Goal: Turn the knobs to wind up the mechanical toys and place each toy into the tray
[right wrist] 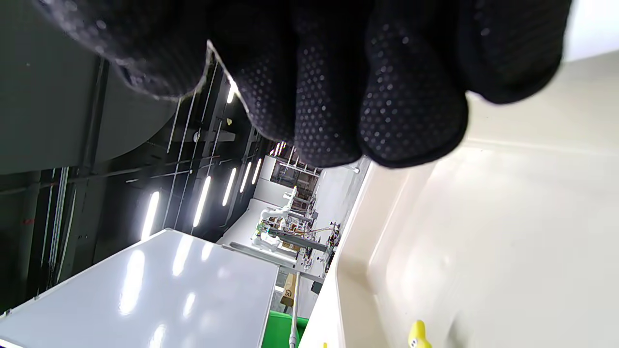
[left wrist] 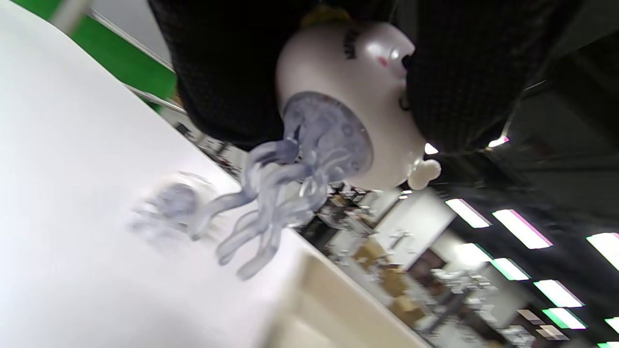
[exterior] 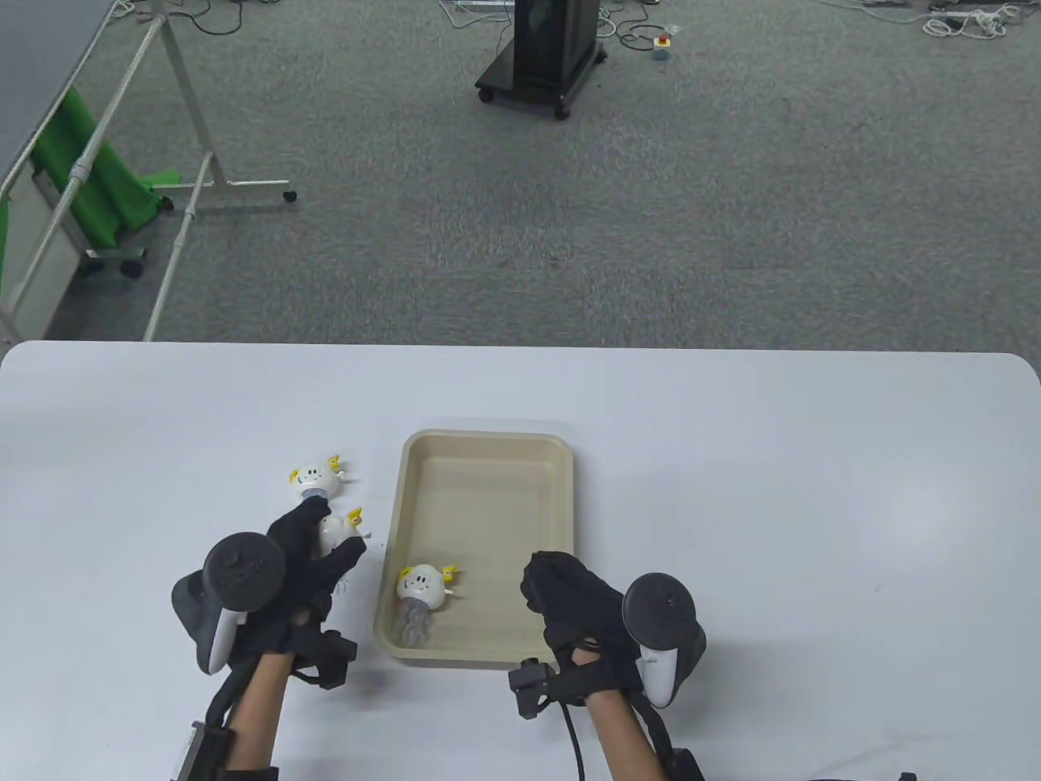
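Note:
My left hand (exterior: 325, 543) grips a white jellyfish toy (exterior: 338, 530) just left of the tray, thumb and fingers curled round its body. Up close, this held toy (left wrist: 348, 92) shows clear tentacles hanging down and a small white knob (left wrist: 424, 173) on its side. A second toy (exterior: 314, 480) lies on the table just beyond it. A third toy (exterior: 421, 589) lies in the beige tray (exterior: 488, 455) at its near left corner. My right hand (exterior: 543, 582) hovers at the tray's near right rim with its fingers (right wrist: 377, 96) curled, holding nothing.
The white table (exterior: 773, 488) runs wide to the right and left of the tray. Past its far edge there are grey carpet, a metal frame (exterior: 187, 187) with green cloth and a black wheeled stand (exterior: 543, 57).

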### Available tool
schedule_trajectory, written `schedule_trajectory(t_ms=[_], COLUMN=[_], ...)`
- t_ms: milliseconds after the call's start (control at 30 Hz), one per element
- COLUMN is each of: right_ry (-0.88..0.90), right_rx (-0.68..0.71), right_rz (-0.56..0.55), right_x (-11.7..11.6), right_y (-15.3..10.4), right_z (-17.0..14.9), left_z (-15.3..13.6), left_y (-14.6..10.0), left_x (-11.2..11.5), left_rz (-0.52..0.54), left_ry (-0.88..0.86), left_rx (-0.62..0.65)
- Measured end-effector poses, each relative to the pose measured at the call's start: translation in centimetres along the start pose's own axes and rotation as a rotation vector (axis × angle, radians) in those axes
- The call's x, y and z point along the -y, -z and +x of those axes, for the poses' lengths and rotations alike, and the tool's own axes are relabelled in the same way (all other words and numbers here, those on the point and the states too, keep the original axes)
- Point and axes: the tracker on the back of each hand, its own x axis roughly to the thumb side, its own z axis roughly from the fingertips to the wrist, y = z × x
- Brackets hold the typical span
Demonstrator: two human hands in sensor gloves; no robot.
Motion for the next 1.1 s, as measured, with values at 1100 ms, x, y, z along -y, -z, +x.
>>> schedule_trajectory(t_ms=[1100], right_ry=[-0.624], right_rx=[0.588], right_rz=[0.105], right_x=[-6.4], right_y=[-4.3], right_z=[4.2], left_z=[0.9], left_y=[-3.8], left_x=[6.0], left_rz=[-0.110], left_ry=[-0.294], left_rx=[0.315])
